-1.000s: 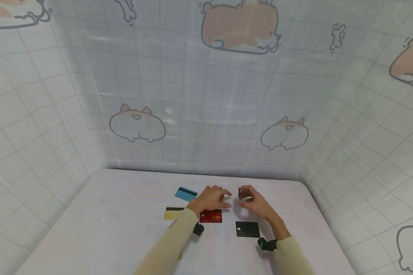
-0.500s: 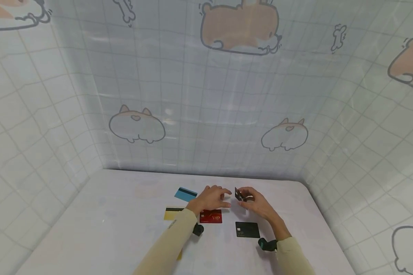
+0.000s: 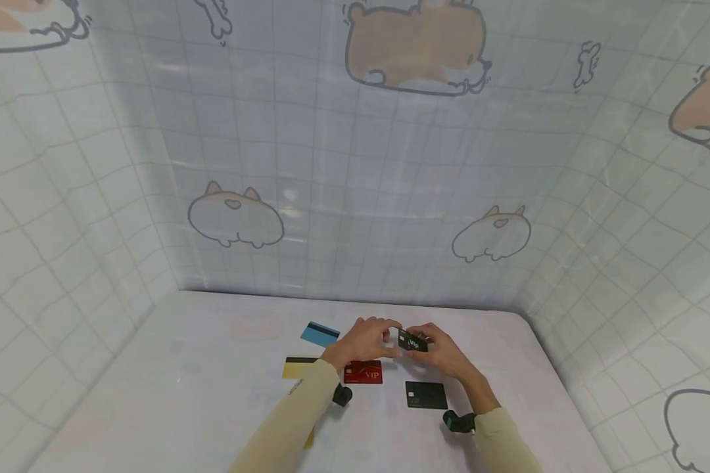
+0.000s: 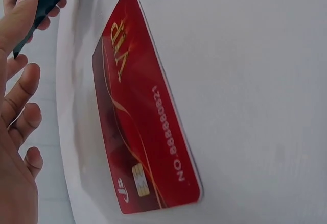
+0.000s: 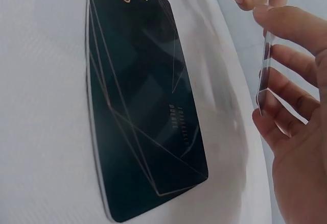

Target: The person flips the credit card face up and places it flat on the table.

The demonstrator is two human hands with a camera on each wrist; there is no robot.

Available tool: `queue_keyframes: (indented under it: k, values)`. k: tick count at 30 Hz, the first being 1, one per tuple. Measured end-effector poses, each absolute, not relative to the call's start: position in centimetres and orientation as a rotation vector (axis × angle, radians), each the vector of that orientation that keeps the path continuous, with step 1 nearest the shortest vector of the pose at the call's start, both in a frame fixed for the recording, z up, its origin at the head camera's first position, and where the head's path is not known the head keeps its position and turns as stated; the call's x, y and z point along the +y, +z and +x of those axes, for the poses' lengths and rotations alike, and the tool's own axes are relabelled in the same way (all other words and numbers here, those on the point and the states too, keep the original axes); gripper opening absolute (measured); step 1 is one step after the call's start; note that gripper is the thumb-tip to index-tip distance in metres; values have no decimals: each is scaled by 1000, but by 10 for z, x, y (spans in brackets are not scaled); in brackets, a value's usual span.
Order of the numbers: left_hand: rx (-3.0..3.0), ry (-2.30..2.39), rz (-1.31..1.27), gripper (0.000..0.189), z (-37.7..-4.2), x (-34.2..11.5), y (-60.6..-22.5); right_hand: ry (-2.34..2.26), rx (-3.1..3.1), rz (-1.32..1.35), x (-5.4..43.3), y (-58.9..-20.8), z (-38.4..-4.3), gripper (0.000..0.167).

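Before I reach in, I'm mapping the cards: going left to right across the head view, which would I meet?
Yellow card, blue card, red VIP card, dark VIP card held in the right hand, flat dark card. Omitted: a yellow piece partly hidden by the left sleeve.

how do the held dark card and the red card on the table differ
The held dark card is in the grip of the right hand; the red card lies flat on the table. The held dark card has white "Vip" lettering, while the red card has gold "VIP" letters. Both show a small pale square, plainly a chip on the red card.
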State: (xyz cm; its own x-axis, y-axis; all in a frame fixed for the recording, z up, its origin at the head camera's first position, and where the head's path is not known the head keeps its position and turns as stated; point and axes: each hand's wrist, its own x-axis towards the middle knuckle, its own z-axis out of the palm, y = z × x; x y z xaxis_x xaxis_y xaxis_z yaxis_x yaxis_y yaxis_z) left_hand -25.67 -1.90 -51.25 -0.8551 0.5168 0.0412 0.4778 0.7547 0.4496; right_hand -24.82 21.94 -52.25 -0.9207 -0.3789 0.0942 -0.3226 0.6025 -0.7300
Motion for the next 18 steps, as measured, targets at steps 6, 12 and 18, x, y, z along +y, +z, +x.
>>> queue_keyframes:
  k: [6, 12, 18]
  values:
    - [2878, 701, 805, 67, -263, -18, -513, -1145, 2804, -643, 219, -526, -257, 55]
    - [2901, 677, 798, 63, -267, -19, -511, -1108, 2830, -675, 219, -526, -265, 57]
    - [2917, 649, 789, 63, -274, -21, -512, -1018, 2869, -657, 218, -525, -271, 57]
